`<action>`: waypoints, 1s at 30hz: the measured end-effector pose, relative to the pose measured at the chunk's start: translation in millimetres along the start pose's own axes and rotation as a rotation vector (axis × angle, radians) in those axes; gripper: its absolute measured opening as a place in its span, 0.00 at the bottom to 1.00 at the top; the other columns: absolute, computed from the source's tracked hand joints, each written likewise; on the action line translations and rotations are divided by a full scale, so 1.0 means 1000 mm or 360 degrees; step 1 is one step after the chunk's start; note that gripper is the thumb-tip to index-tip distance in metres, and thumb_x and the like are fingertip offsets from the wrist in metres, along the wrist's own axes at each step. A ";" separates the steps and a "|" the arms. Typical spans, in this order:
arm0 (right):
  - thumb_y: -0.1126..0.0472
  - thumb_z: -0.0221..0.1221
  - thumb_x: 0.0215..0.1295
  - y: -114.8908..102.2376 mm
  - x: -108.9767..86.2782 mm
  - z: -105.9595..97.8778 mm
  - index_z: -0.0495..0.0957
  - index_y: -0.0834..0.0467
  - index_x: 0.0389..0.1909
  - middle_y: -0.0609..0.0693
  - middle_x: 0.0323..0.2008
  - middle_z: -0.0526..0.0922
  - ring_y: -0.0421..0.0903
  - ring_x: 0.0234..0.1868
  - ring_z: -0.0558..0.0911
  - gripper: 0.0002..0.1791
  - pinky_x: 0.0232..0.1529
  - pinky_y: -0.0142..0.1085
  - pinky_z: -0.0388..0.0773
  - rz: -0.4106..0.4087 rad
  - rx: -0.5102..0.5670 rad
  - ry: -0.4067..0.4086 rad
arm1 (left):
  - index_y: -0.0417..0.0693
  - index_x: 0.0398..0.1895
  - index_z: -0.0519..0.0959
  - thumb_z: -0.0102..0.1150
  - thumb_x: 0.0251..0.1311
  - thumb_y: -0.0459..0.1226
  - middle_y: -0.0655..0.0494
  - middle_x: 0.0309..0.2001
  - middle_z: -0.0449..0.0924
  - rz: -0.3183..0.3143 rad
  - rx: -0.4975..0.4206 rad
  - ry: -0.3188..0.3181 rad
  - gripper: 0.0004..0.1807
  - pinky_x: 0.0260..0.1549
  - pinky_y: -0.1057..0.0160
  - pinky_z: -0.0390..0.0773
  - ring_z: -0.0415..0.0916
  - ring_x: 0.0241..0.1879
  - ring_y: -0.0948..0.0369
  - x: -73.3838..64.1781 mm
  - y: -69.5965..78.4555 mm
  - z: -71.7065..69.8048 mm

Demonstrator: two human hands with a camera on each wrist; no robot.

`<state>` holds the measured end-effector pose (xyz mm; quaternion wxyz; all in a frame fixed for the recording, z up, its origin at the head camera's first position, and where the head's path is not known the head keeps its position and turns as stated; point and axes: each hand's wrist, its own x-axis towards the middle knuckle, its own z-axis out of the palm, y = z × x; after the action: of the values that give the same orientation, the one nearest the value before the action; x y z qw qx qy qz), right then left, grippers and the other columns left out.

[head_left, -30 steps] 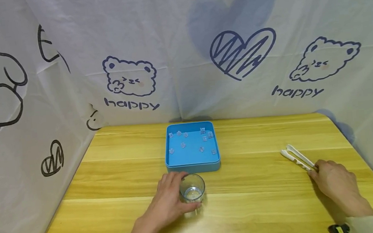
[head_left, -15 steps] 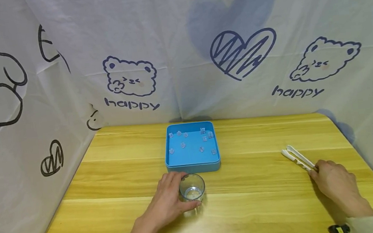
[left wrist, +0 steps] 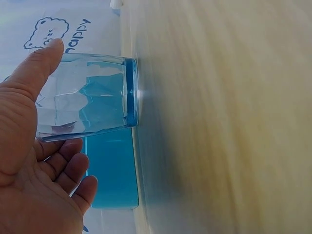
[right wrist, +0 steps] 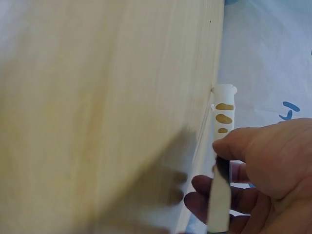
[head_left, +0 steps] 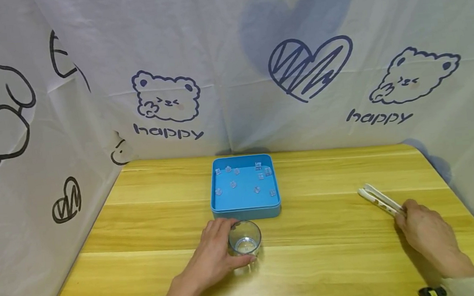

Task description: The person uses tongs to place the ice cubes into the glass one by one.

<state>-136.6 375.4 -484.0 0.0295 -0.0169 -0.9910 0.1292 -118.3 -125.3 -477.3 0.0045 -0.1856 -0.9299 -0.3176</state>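
Observation:
A clear drinking glass stands upright on the table, just in front of a blue tray. My left hand holds its upper part from the left, thumb on the near side and fingers on the far side. In the left wrist view the faceted glass rests on its thick base. Over at the right, my right hand grips white tongs with holes along the arms, tips pointing away to the left. The right wrist view shows the thumb pressing the tongs from one side. Several small clear cubes lie scattered in the tray.
The wooden table reaches back to a white cloth printed with bears and hearts. More of that cloth hangs along the left and right sides.
The right hand has tilted the tongs slightly, so their two arms look closer together. The left hand and the glass have stayed in place.

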 end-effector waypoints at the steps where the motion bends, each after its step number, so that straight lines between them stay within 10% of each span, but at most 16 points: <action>1: 0.58 0.49 0.80 0.000 0.000 0.001 0.70 0.69 0.44 0.55 0.22 0.74 0.51 0.20 0.72 0.15 0.18 0.45 0.67 -0.0013 0.0008 0.0024 | 0.44 0.68 0.73 0.83 0.48 0.56 0.53 0.60 0.76 -0.0003 0.0001 -0.0001 0.48 0.64 0.47 0.72 0.70 0.59 0.54 0.000 0.000 0.000; 13: 0.65 0.54 0.76 -0.004 0.001 0.006 0.72 0.75 0.42 0.63 0.24 0.75 0.58 0.22 0.75 0.13 0.20 0.54 0.71 -0.0092 0.0027 0.0282 | 0.45 0.69 0.72 0.82 0.49 0.58 0.53 0.61 0.76 -0.0022 -0.0012 -0.0021 0.48 0.67 0.46 0.71 0.70 0.60 0.54 0.000 0.000 -0.002; 30: 0.63 0.59 0.74 -0.014 0.002 0.001 0.75 0.72 0.43 0.60 0.24 0.77 0.57 0.23 0.77 0.13 0.22 0.55 0.73 -0.0112 0.0016 0.0293 | 0.44 0.68 0.73 0.83 0.48 0.56 0.53 0.60 0.76 -0.0022 -0.0037 -0.0010 0.48 0.68 0.45 0.70 0.70 0.59 0.54 0.000 -0.001 0.000</action>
<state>-138.7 362.2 -481.1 0.1250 0.0062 -0.9835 0.1310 -118.3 -126.1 -478.4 -0.0029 -0.1803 -0.9274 -0.3278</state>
